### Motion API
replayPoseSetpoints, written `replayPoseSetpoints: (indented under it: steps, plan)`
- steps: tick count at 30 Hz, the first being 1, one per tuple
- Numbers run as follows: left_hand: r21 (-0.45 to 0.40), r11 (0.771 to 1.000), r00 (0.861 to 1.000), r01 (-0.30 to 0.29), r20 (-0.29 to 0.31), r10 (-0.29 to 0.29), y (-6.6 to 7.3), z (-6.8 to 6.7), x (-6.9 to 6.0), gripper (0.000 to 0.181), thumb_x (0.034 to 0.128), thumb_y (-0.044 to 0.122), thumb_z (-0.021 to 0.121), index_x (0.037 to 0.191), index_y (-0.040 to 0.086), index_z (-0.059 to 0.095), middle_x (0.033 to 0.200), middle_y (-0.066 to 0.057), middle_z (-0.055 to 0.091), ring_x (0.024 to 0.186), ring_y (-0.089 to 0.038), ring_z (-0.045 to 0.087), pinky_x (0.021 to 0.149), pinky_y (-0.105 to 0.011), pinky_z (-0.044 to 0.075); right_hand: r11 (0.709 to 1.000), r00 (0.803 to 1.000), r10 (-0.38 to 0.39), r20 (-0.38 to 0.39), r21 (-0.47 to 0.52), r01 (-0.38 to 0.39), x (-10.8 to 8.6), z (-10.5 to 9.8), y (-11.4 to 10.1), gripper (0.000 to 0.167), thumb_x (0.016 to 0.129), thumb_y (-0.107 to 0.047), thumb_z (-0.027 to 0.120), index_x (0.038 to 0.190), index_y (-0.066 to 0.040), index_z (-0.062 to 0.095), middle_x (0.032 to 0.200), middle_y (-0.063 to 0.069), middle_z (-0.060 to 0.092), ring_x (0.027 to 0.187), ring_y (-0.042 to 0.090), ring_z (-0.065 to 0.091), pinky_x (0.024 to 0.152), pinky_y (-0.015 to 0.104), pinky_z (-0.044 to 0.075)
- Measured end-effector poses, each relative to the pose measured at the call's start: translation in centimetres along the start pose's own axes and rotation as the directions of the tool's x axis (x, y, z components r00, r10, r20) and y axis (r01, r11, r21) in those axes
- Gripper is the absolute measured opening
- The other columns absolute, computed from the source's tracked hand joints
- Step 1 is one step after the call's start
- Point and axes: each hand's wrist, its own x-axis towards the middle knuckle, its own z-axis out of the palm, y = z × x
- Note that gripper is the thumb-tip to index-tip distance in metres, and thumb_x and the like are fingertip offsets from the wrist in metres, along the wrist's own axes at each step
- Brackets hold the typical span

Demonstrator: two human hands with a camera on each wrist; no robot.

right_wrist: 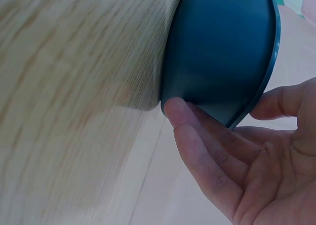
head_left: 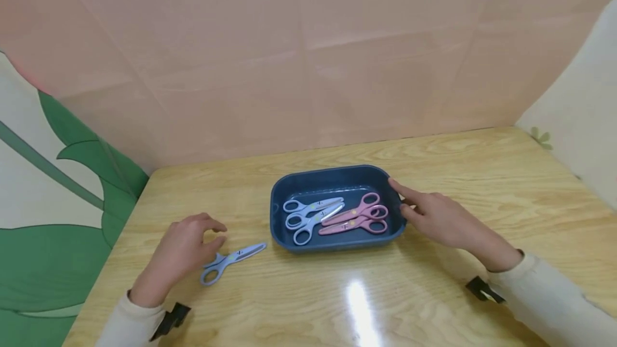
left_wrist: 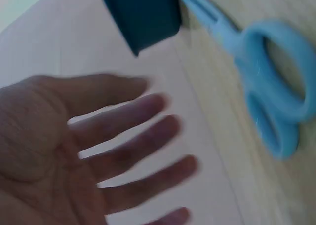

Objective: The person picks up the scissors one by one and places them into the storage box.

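A dark blue plastic tray sits on the table. Inside it lie three light blue scissors on the left and two pink scissors on the right. At the tray's right end my right hand holds the wall and rim, its fingers against the outside in the right wrist view. My left hand holds nothing, its fingers apart and slightly bent. Right beside it, another pair of light blue scissors rests on the table, blades toward the tray; the hand hides part of one handle loop.
The wood-grain table runs back to a pinkish draped sheet. A green-leaf patterned cloth hangs at the left, a pale one at the right. Black straps show at both wrists.
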Motion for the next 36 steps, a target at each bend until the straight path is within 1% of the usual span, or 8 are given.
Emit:
replayPoseSetpoints:
  steps: [3, 6, 10, 14, 18, 21, 24, 36]
  plan:
    - [0.024, 1.0, 0.997, -0.004, 0.075, 0.002, -0.7, -0.4, -0.2, 0.011, 0.0827, 0.018, 0.078, 0.093, 0.015, 0.078, 0.1, -0.004, 0.073, 0.071, -0.014, 0.062, 0.061, -0.035, 0.051, 1.0, 1.0, -0.003, -0.004, -0.001, 0.003, 0.0, 0.0, 0.0, 0.058, 0.103, -0.021, 0.046, 0.158, -0.019, 0.028, 0.119, 0.017, 0.07, 0.052, 0.013, 0.042, 0.054, 0.029, 0.037]
    - [0.047, 0.999, 0.992, -0.004, 0.124, -0.002, -1.0, -0.6, -0.4, 0.008, 0.0801, 0.02, 0.08, 0.087, 0.017, 0.077, 0.103, -0.004, 0.074, 0.081, -0.019, 0.068, 0.065, -0.039, 0.054, 1.0, 1.0, -0.007, -0.007, -0.001, 0.007, 0.0, 0.0, 0.0, 0.058, 0.103, -0.022, 0.046, 0.158, -0.019, 0.028, 0.118, 0.016, 0.07, 0.052, 0.012, 0.041, 0.054, 0.029, 0.037]
    - [0.071, 0.997, 0.979, 0.016, 0.2, -0.03, -1.1, -0.7, -0.4, 0.012, 0.0776, 0.023, 0.084, 0.086, 0.021, 0.076, 0.105, -0.002, 0.073, 0.076, -0.014, 0.063, 0.064, -0.037, 0.053, 1.0, 1.0, -0.012, -0.009, -0.004, 0.012, 0.0, 0.0, 0.1, 0.057, 0.103, -0.022, 0.046, 0.158, -0.018, 0.028, 0.116, 0.015, 0.07, 0.054, 0.013, 0.042, 0.055, 0.029, 0.037]
    - [0.1, 0.994, 0.954, 0.046, 0.29, -0.073, -1.2, -0.7, -0.4, 0.014, 0.076, 0.022, 0.085, 0.082, 0.023, 0.072, 0.097, 0.003, 0.068, 0.069, -0.011, 0.052, 0.059, -0.031, 0.045, 1.0, 1.0, -0.011, -0.006, -0.004, 0.011, 0.1, 0.0, 0.1, 0.058, 0.103, -0.023, 0.046, 0.158, -0.019, 0.028, 0.114, 0.014, 0.07, 0.054, 0.013, 0.042, 0.055, 0.029, 0.037]
    - [0.14, 0.987, 0.92, 0.078, 0.371, -0.126, -1.1, -0.6, -0.5, 0.021, 0.0716, 0.024, 0.088, 0.082, 0.024, 0.069, 0.094, 0.006, 0.058, 0.071, -0.014, 0.048, 0.06, -0.031, 0.04, 1.0, 1.0, -0.01, -0.007, -0.001, 0.01, 0.0, 0.0, 0.0, 0.058, 0.103, -0.023, 0.046, 0.158, -0.019, 0.028, 0.115, 0.015, 0.07, 0.053, 0.012, 0.041, 0.054, 0.029, 0.037]
    - [0.166, 0.983, 0.91, 0.077, 0.391, -0.137, -1.2, -0.4, -0.5, 0.025, 0.0691, 0.026, 0.089, 0.083, 0.023, 0.069, 0.093, 0.007, 0.056, 0.073, -0.014, 0.048, 0.061, -0.032, 0.04, 1.0, 1.0, -0.005, -0.003, 0.003, 0.005, 0.0, 0.0, 0.0, 0.058, 0.103, -0.023, 0.046, 0.158, -0.019, 0.027, 0.117, 0.017, 0.07, 0.051, 0.012, 0.041, 0.053, 0.03, 0.036]
    - [0.167, 0.984, 0.907, 0.069, 0.4, -0.131, -1.3, 0.1, -0.5, 0.026, 0.0694, 0.024, 0.089, 0.083, 0.021, 0.067, 0.091, 0.006, 0.055, 0.072, -0.014, 0.048, 0.06, -0.032, 0.039, 1.0, 1.0, 0.0, 0.003, 0.006, 0.0, -0.1, 0.0, 0.0, 0.059, 0.103, -0.023, 0.046, 0.158, -0.018, 0.026, 0.118, 0.019, 0.069, 0.051, 0.012, 0.04, 0.052, 0.03, 0.037]
    - [0.179, 0.982, 0.92, 0.065, 0.369, -0.129, -1.9, 1.2, -0.2, 0.024, 0.071, 0.022, 0.088, 0.077, 0.022, 0.065, 0.086, 0.006, 0.052, 0.07, -0.014, 0.047, 0.058, -0.031, 0.037, 1.0, 1.0, -0.002, -0.005, -0.001, 0.002, 0.0, 0.0, -0.1, 0.058, 0.103, -0.022, 0.046, 0.158, -0.018, 0.028, 0.113, 0.015, 0.07, 0.05, 0.012, 0.039, 0.051, 0.03, 0.035]
